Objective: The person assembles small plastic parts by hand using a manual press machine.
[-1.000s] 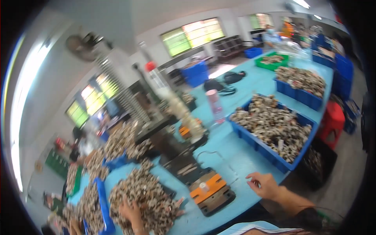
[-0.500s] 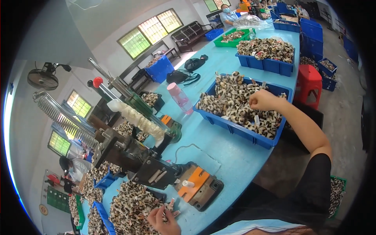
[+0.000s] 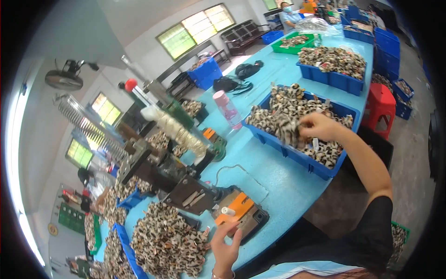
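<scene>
My right hand (image 3: 319,127) is over the blue crate (image 3: 320,170) with its fingers curled closed. A small spotted plush piece (image 3: 287,132), streaked by motion, hangs at those fingertips. Cream, black and brown pieces of the same sort (image 3: 324,155) fill the crate, a few with white tags. My left hand (image 3: 225,246) is raised in front of the hand press, thumb and fingers apart, with nothing visible between them. Close by its fingertips is the press base's orange plate (image 3: 239,208), which carries a short white cylinder (image 3: 228,211). Left of that hand lies a heap of spotted pieces (image 3: 169,244).
The press body (image 3: 160,174) stands at left, its red-knobbed lever (image 3: 131,84) and coil spring (image 3: 90,123) rising above. Beyond are a pink bottle (image 3: 226,109), black bags (image 3: 232,83), another filled blue crate (image 3: 331,80) and a red stool (image 3: 381,107). A masked person (image 3: 289,18) sits far back.
My left hand has left the heap and moved right toward the press base, its fingers spreading. My right hand stays over the crate; the blurred spotted piece now shows beside it. The view has shifted slightly.
</scene>
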### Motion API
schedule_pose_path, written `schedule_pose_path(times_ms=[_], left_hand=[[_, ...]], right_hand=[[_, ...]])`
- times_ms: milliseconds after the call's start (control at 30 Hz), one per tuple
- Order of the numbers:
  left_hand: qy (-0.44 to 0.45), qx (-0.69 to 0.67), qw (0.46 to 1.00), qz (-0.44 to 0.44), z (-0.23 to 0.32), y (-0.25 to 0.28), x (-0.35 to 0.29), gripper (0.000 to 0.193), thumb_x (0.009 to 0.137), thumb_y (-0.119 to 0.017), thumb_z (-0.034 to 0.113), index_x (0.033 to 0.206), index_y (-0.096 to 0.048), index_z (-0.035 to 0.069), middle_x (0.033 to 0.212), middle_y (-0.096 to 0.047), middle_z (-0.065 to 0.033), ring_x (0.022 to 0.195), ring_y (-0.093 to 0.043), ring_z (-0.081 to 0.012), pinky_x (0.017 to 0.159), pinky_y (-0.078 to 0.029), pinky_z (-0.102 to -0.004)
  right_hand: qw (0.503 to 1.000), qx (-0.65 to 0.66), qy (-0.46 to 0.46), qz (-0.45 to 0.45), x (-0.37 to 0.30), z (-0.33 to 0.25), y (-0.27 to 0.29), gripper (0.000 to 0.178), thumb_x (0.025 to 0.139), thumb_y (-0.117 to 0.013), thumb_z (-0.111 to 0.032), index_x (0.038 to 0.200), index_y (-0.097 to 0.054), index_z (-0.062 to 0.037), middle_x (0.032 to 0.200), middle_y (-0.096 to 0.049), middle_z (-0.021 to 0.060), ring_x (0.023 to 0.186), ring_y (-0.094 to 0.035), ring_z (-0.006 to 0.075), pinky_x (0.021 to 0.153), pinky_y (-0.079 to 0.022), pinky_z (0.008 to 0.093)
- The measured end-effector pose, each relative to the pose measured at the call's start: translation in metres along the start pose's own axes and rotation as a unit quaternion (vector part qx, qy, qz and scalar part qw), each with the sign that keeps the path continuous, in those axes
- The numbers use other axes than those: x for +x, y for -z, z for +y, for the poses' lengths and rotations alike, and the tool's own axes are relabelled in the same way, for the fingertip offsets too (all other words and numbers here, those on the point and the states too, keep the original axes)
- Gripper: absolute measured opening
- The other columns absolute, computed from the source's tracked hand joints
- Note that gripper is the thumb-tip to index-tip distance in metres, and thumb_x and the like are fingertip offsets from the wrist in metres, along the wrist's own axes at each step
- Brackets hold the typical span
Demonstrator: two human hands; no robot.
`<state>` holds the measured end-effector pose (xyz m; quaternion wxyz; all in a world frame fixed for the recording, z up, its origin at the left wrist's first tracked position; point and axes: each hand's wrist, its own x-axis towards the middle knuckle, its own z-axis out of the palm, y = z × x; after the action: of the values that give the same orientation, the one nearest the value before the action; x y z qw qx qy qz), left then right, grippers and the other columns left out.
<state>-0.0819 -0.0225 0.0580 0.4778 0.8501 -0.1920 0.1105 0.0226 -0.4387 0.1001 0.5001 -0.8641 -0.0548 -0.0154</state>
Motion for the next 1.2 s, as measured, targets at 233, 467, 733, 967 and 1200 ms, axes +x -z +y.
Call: schedule_pose_path(times_ms=[233,467,733,967,1200], left_hand=[[0.018,-0.098,0.983,-0.153,0.02,-0.027,0.048,0.075,0.071,-0.078,0.019,0.134,-0.041,0.004,0.118,-0.056,-0.0134,0.109,-0.055,-0.0216,0.094,-0.044,-0.0351],[0.3,-0.339,0.876,-0.165,-0.013,-0.015,0.029,0.038,0.081,-0.072,0.017,0.113,-0.057,0.003,0.098,-0.064,-0.0045,0.088,-0.06,-0.0106,0.08,-0.048,-0.0256],[0.265,-0.47,0.842,-0.035,-0.039,-0.003,-0.006,0.038,0.08,-0.071,0.006,0.114,-0.055,0.003,0.102,-0.062,-0.0022,0.091,-0.059,-0.0103,0.081,-0.048,-0.0257],[0.215,-0.54,0.794,-0.177,-0.072,0.011,-0.004,0.041,0.08,-0.066,-0.001,0.119,-0.052,0.0,0.106,-0.062,-0.006,0.097,-0.06,-0.0153,0.082,-0.05,-0.0288],[0.28,-0.585,0.761,0.024,-0.081,-0.005,0.034,0.02,0.09,-0.056,0.008,0.11,-0.058,0.002,0.1,-0.063,-0.0029,0.091,-0.058,-0.0095,0.081,-0.045,-0.0236]], right_hand=[[0.941,0.066,0.006,-0.333,-0.041,-0.065,-0.121,0.018,0.083,-0.059,-0.011,0.093,-0.064,0.0033,0.075,-0.066,0.0053,0.072,-0.062,0.0109,0.068,-0.049,0.0266],[0.769,0.557,-0.159,-0.269,-0.025,-0.011,-0.219,0.028,0.094,-0.049,-0.024,0.106,-0.062,-0.0023,0.082,-0.065,0.004,0.066,-0.062,0.0105,0.049,-0.042,0.0194],[0.786,0.505,-0.164,-0.317,-0.04,-0.048,-0.257,0.021,0.092,-0.056,-0.018,0.109,-0.055,-0.0059,0.094,-0.062,0.0014,0.081,-0.062,0.0087,0.069,-0.051,0.0228],[0.728,0.539,-0.159,-0.393,-0.018,-0.043,-0.264,0.014,0.096,-0.048,-0.021,0.094,-0.051,-0.0072,0.069,-0.052,-0.0041,0.041,-0.035,-0.0008,0.04,-0.031,0.015],[0.886,0.42,-0.085,-0.178,0.008,-0.069,-0.27,0.022,0.083,-0.052,0.008,0.1,-0.046,-0.0047,0.083,-0.058,0.0044,0.068,-0.058,0.0101,0.053,-0.043,0.0198]])
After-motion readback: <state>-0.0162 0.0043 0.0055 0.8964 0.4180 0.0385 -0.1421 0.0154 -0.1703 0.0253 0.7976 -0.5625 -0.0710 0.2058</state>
